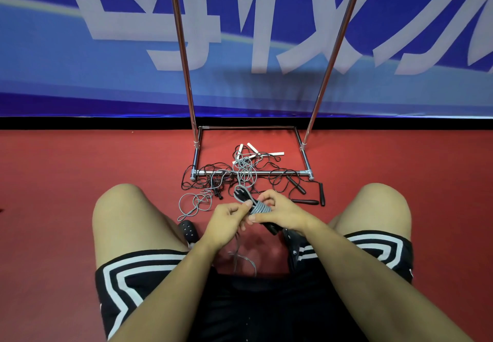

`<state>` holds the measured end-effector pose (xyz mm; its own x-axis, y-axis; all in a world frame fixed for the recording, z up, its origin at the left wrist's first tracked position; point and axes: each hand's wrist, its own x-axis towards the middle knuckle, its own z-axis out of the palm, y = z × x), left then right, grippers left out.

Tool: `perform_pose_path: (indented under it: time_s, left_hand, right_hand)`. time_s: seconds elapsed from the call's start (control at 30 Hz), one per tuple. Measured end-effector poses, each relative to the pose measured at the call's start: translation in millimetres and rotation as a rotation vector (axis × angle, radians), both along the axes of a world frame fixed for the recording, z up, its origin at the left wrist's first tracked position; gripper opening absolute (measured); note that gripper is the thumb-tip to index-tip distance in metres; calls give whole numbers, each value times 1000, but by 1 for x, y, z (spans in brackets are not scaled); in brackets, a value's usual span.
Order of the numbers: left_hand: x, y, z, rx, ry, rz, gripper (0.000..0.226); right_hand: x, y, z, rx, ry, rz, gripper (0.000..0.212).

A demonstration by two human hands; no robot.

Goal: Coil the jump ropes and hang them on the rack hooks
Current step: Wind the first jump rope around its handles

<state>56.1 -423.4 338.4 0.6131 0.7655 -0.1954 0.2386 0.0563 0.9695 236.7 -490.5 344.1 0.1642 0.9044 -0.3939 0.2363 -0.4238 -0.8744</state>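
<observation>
Black shorts (pixel 149 283) with white stripes are seen nearest the lens, worn by a person crouched or seated low with both knees spread over a red floor (pixel 66 181). Between the knees the two hands are brought close together on one grey jump rope (pixel 260 207). Its cord is wound in tight turns around a pair of black handles (pixel 241 195) held side by side, and this bundle is gripped by the right hand (pixel 280 212), whose fingers and thumb are curled round it. A loose stretch of the same grey cord is pinched by the left hand (pixel 226 221) between thumb and forefinger just beside the bundle, and the slack is seen trailing down to the floor under the wrists.

More grey cord is left in loose loops (pixel 194 204) on the floor to the left of the hands. Beyond them a tangle of black-corded ropes (pixel 213 179) is draped over the front bar of a chrome rack base (pixel 250 173). White handles (pixel 252 152) are lying inside the base frame, and dark handles (pixel 306 195) are lying just outside its right corner. Two chrome uprights (pixel 184 56) are seen rising from the base in front of a blue banner (pixel 53 61) with large pale characters. A black perforated shoe (pixel 188 231) is partly hidden beside the left thigh
</observation>
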Motion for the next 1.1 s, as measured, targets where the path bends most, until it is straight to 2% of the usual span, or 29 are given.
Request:
perform_pose_path:
  time_s: [0.07,0.17,0.27,0.33,0.4,0.5,0.57,0.63,0.8,0.93,1.1]
  left_hand:
    - [0,2,0,-13,-48,-10,48]
    - [0,0,1,-40,-96,-30,47]
    - [0,-1,0,-62,-115,-52,47]
    - [0,0,-1,-36,-97,-57,53]
    - [0,2,-2,-13,10,-40,55]
    - [2,2,-5,-105,120,-65,60]
    - [3,1,-5,-158,118,-85,56]
    - [3,2,-5,-121,135,-79,50]
    - [2,10,-21,-29,160,42,35]
    - [3,12,-28,-9,180,48,37]
    - [3,11,-27,-27,172,39,39]
  right_hand:
    - [-2,-1,1,-11,109,16,67]
    - [-6,-4,7,-75,288,74,40]
    - [-5,-5,10,-56,212,156,24]
    - [-4,-4,10,-35,149,144,28]
    - [-4,-3,9,-38,174,74,29]
    - [-3,-3,11,-12,190,39,28]
    - [-1,-3,11,21,114,49,24]
    - [1,-2,8,39,78,36,23]
    - [-1,2,5,-21,185,-42,37]
    - [-3,6,2,-52,236,-121,34]
    - [-2,5,-7,-36,179,-47,25]
